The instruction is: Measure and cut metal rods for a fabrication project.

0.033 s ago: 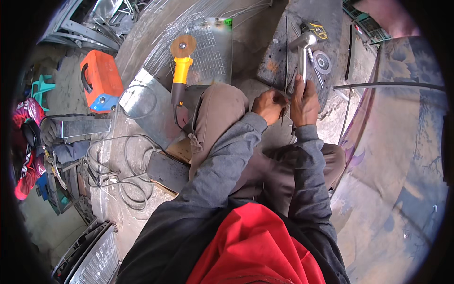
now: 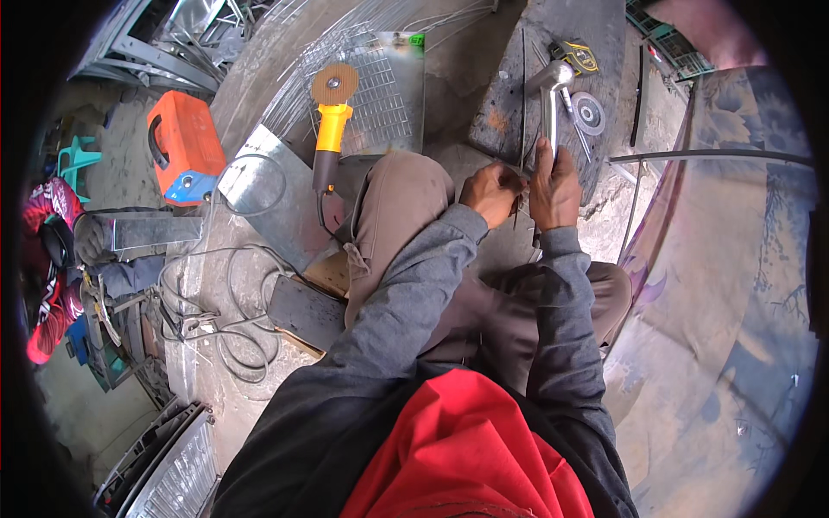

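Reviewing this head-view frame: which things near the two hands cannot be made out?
- Head view: what the left hand pinches, too small and covered by its fingers.
- Lower end of the silver metal hammer, hidden in the right hand.
- Yellow-and-black tool on the grey metal slab: too small to identify.

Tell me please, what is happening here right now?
A person sits on the ground doing metalwork. The right hand grips a silver metal tool standing on a dark steel plate. The left hand pinches a thin rod beside it. A yellow angle grinder lies unused by the left knee.
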